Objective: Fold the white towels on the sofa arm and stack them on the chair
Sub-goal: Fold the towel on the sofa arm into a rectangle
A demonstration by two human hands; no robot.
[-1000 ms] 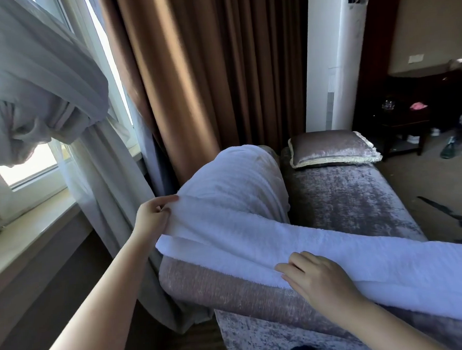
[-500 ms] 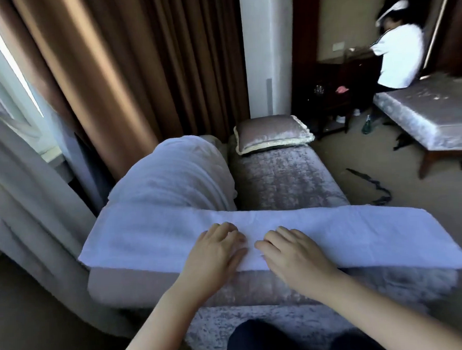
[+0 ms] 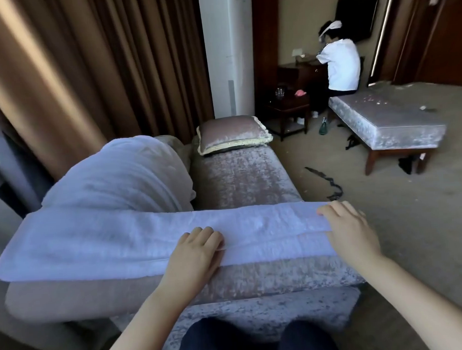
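Mauve crushed-velvet sofa arm (image 3: 270, 277) is carrying the long white terry towel (image 3: 107, 240), lying as a narrow strip along it. Left hand (image 3: 193, 249) is pressing flat on the strip's middle, fingers straight. Right hand (image 3: 348, 230) is covering the strip's right end; whether it is pinching, cannot tell. Judgement: next fold is wanting the middle anchored, end carried leftward, edges matched.

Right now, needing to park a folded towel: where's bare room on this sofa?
Bare: the seat between cushion and long towel. Crowded: the sofa arm, under that towel, left hand and right hand; heaped towels flank the seat.
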